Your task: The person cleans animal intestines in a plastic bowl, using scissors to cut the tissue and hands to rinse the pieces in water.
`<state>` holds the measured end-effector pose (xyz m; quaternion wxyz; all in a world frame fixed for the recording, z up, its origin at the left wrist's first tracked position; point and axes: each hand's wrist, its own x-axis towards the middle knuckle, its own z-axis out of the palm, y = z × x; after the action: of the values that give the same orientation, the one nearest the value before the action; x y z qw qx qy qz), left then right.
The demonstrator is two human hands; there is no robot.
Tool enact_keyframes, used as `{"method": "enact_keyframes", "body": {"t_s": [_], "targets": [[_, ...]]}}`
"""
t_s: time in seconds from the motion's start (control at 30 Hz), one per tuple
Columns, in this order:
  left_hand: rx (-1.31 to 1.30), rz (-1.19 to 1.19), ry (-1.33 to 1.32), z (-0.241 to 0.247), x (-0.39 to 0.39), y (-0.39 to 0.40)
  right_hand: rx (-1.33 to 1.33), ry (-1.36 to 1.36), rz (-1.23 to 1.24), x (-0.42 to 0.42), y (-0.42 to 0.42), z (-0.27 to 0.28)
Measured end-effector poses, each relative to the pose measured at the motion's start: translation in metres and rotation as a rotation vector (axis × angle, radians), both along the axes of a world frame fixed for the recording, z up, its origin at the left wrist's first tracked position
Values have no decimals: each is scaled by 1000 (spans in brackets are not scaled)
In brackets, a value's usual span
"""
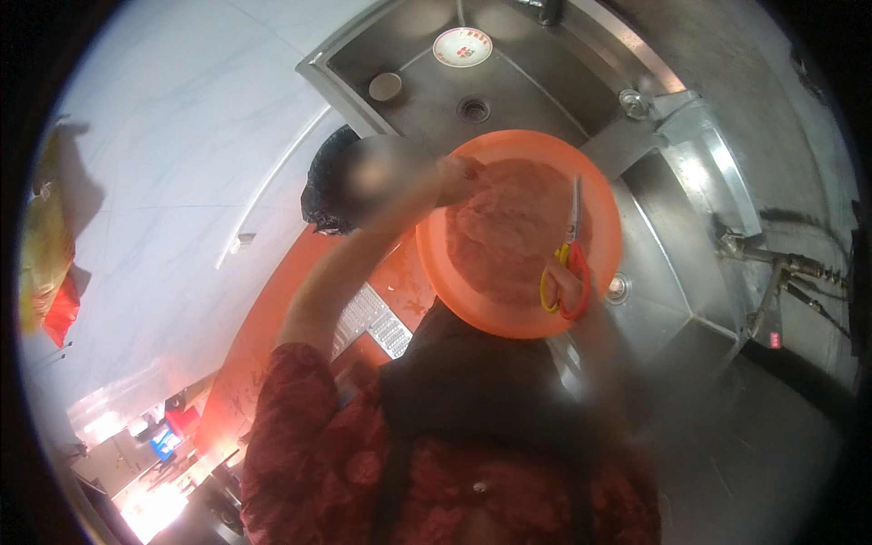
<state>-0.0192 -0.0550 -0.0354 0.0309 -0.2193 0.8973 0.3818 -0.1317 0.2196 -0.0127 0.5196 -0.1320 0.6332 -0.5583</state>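
Observation:
An orange plastic basin [521, 323] stands before me at the sink's edge, with reddish liquid and a soft pale pink mass [497, 218] in it, perhaps raw meat. My right hand [569, 289] has its fingers through the red and yellow handles of a pair of scissors [573, 218], whose blades point away over the basin. At the basin's left rim, my left hand [463, 180] has its fingers bent against the near end of the pink mass; whether it grips anything is unclear. A blurred patch covers part of the view beside that wrist.
Beyond the basin, a steel sink [422, 102] holds a patterned plate [462, 47] and a small round dish [385, 87]. A black plastic bag [327, 180] sits left of the basin. Perforated metal strips [381, 320] lie on the orange floor. Another sink compartment [674, 225] and a tap [770, 255] are at right.

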Motion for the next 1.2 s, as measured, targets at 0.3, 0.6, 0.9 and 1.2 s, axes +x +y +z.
{"method": "enact_keyframes", "body": {"t_s": [0.3,0.6,0.9,1.2], "targets": [[885,361,329,-59,-16,50,87,103,20,7,3,13],[1314,331,474,28,-4,91,-521,-278,-416,9,-65,9],[1011,476,640,38,14,88,-710,-159,-317,-1,-94,5],[852,622,700,30,19,95,-856,-442,-238,-7,-98,17]]}}
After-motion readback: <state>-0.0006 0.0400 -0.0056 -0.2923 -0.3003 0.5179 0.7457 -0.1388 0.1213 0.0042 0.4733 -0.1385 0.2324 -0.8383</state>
